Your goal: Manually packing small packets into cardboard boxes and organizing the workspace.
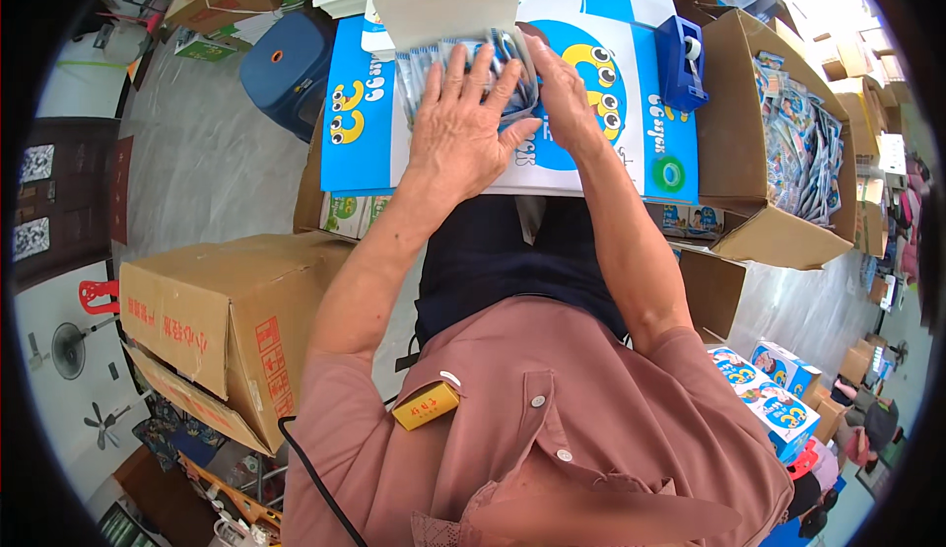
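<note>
A small white box with its lid flap point(448, 5) raised stands on a printed blue and white cardboard sheet point(384, 168). Rows of blue and clear sachets point(412, 72) fill the box. My left hand point(461, 113) lies flat across the tops of the sachets, fingers spread. Along the box's right side rests my right hand point(564, 99), its fingers straight and close to the end of the sachets. Its fingertips are partly hidden behind the box, and I see nothing held in it.
On the right, an open carton point(739, 133) holds many loose sachets point(803, 143). Next to it sit a blue tape dispenser point(682, 64) and a green tape roll point(669, 173). A blue stool point(286, 66) stands at the left, with a large brown carton point(222, 320) nearer me.
</note>
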